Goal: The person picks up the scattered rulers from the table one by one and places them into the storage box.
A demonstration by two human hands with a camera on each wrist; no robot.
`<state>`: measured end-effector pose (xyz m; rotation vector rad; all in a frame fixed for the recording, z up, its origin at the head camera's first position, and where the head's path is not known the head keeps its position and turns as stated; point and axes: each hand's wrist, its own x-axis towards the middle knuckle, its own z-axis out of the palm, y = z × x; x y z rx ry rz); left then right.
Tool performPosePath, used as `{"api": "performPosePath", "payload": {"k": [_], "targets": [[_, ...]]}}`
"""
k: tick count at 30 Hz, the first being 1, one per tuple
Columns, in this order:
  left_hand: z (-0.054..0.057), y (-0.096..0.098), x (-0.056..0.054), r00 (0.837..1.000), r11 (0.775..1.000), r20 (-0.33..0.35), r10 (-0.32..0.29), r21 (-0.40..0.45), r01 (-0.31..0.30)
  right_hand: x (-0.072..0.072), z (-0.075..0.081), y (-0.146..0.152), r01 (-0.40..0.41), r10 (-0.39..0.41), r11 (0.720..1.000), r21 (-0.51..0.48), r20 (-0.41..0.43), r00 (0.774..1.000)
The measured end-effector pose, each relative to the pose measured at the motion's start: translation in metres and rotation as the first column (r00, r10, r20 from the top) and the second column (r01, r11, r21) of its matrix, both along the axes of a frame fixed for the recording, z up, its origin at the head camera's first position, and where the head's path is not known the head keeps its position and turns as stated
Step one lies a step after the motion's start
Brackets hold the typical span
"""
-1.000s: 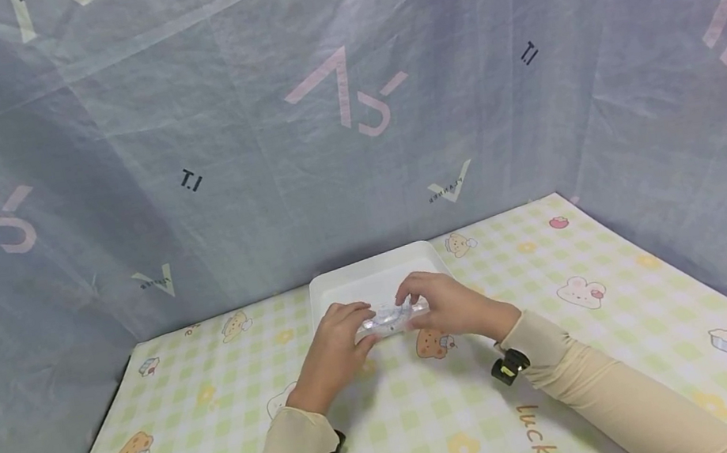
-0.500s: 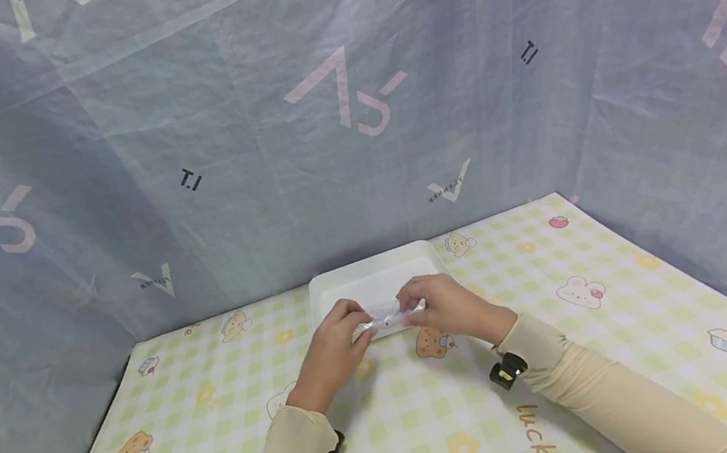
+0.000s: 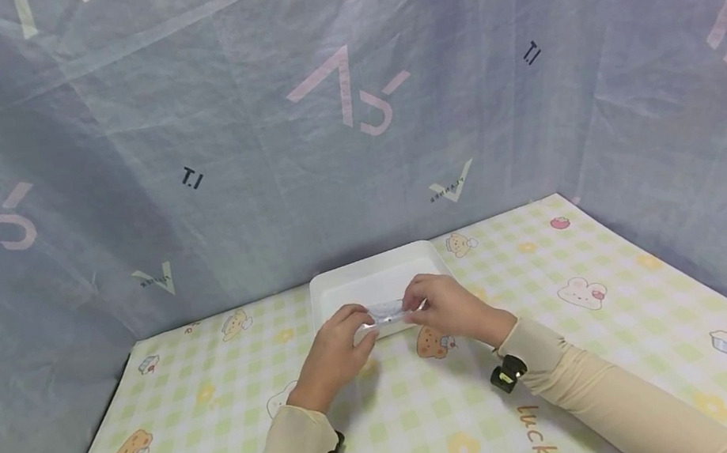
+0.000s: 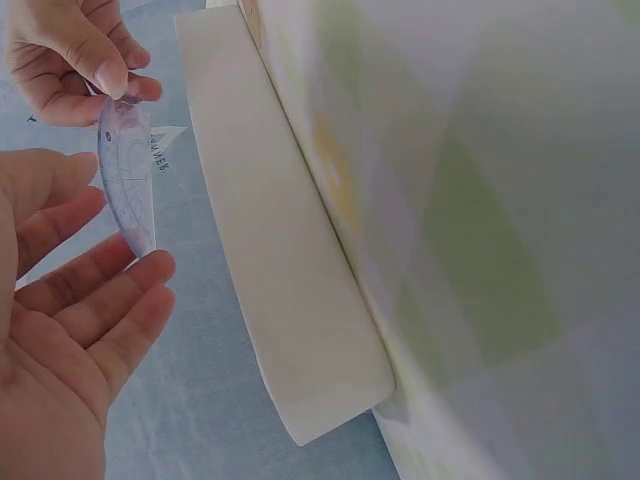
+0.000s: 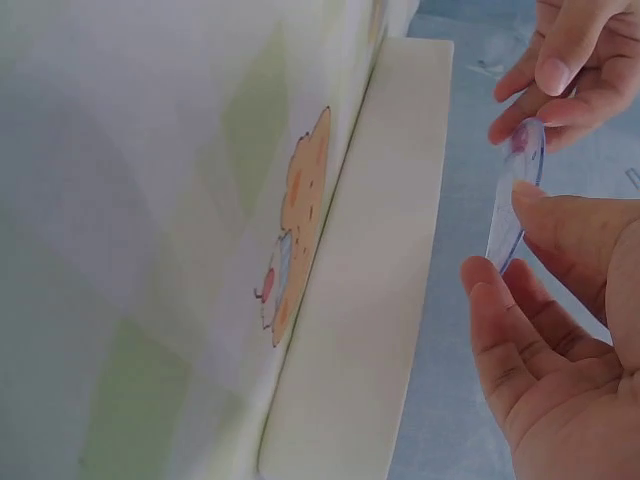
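A clear, bluish plastic protractor (image 3: pixel 386 311) is held up between both hands over the near side of a white tray (image 3: pixel 370 264). My left hand (image 3: pixel 335 350) holds its left end with thumb and fingers. At the opposite end, my right hand (image 3: pixel 455 309) pinches it. Seen from the left wrist, the curved edge of the protractor (image 4: pixel 128 175) carries fine scale marks, and the fingertips of the left hand (image 4: pixel 60 330) lie at its lower end. In the right wrist view, thumb and fingers of the right hand (image 5: pixel 570 330) close around the near end.
The tray's outer wall (image 4: pixel 270 230) stands just beside the hands. A green-and-white checked tablecloth (image 3: pixel 402 412) with cartoon prints covers the table. Grey-blue fabric (image 3: pixel 237 159) hangs behind and at the sides.
Both hands stay over the tray's near edge and keep hold of the protractor. Its tilt has shifted slightly, and the fingers have made small adjustments at its ends.
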<state>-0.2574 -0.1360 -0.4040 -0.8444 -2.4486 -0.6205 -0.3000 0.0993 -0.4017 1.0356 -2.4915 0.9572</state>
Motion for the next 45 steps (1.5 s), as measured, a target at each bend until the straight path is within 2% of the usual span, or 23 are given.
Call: {"api": "performPosePath", "payload": {"k": [5,8,11,17,24,38,42,45], "targets": [[0.0006,0.0006,0.0009,0.994,0.999,0.104,0.039,-0.025,-0.037,-0.0004,-0.0008,-0.0003,0.010,-0.011,1.000,0.017,0.046,0.999],[0.0002,0.0004,0.0010,0.978,0.998,0.199,0.056,-0.033,-0.050,-0.0010,-0.0023,-0.0001,0.016,-0.018,1.000,0.021,0.085,0.996],[-0.0011,-0.0001,0.0003,0.959,0.999,0.279,0.047,-0.029,-0.041,-0.0017,-0.0045,-0.0004,0.025,-0.029,0.999,0.025,0.127,0.992],[-0.0044,-0.0010,-0.0002,0.940,0.998,0.341,0.029,-0.055,-0.011,-0.0043,-0.0088,-0.0008,0.031,-0.041,0.997,0.066,0.161,0.986],[-0.0040,-0.0009,0.0006,0.946,0.997,0.323,0.016,-0.082,0.011,-0.0040,-0.0085,-0.0003,0.072,-0.084,0.993,0.090,0.133,0.988],[-0.0039,0.0003,0.0016,0.954,0.997,0.299,0.008,-0.081,0.017,-0.0040,-0.0074,0.0010,0.036,-0.047,0.995,0.090,0.128,0.991],[-0.0029,0.0003,0.0019,0.956,0.996,0.292,0.021,-0.092,0.006,-0.0033,-0.0062,0.0007,0.030,-0.042,0.995,0.100,0.120,0.992],[-0.0009,-0.0007,0.0022,0.956,0.993,0.287,0.057,-0.119,-0.024,-0.0024,-0.0043,0.0000,0.022,-0.034,0.994,0.108,0.104,0.994]]}}
